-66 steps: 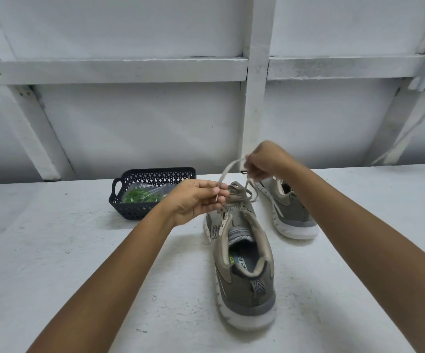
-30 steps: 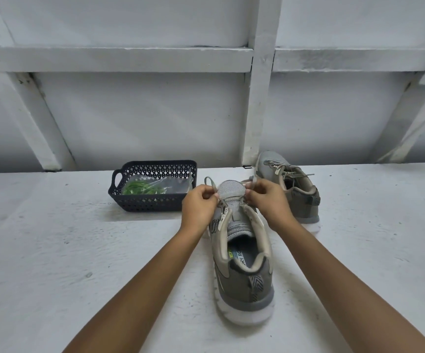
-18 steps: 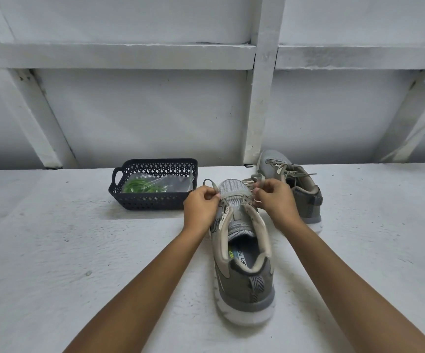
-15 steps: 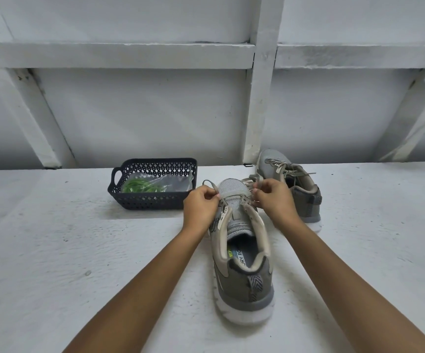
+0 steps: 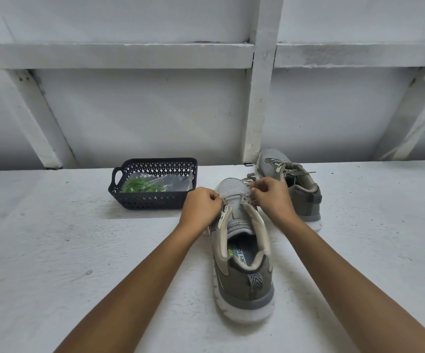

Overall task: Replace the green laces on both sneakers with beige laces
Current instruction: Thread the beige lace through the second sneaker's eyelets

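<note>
A grey sneaker [image 5: 242,266] stands in front of me, heel toward me, its tongue bare of lacing down most of its length. My left hand [image 5: 201,207] pinches a beige lace [image 5: 247,180] at the left eyelets near the toe. My right hand [image 5: 272,197] pinches the same lace on the right side. The second grey sneaker [image 5: 295,184] sits behind and to the right, laced in beige. Green laces [image 5: 140,186] lie in a clear bag inside the dark basket [image 5: 152,202].
The basket stands left of the sneakers on a white rough tabletop [image 5: 53,250]. A white panelled wall with beams [image 5: 257,98] rises right behind the table's far edge.
Two seconds ago my right hand pulled the lace up high; both hands have since dropped to the eyelets near the toe and stay there, with small finger shifts.
</note>
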Demonstrator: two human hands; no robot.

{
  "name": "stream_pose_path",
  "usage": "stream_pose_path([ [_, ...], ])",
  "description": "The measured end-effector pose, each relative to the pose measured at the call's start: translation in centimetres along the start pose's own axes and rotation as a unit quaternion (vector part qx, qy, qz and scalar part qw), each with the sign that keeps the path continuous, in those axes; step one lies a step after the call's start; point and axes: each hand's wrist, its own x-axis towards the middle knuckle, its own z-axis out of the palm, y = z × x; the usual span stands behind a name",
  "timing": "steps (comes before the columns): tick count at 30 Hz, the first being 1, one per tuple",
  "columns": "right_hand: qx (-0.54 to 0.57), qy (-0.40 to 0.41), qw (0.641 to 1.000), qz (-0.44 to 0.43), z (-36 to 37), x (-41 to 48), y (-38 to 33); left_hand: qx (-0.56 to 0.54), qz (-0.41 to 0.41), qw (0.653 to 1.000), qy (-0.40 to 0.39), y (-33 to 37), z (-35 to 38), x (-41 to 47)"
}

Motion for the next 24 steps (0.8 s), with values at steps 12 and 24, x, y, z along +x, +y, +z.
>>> stream_pose_path([
  [12, -0.155, -0.021, 0.986, -0.051, -0.1, -0.4, -1.1, 0.096, -0.016, 0.993, -0.068, 1.2, -0.8, 1.3],
  [24, -0.236, -0.153, 0.959, 0.020, -1.2, -0.5, -3.6, 0.146, 0.012, 0.987, -0.068, 1.8, -0.7, 0.9],
])
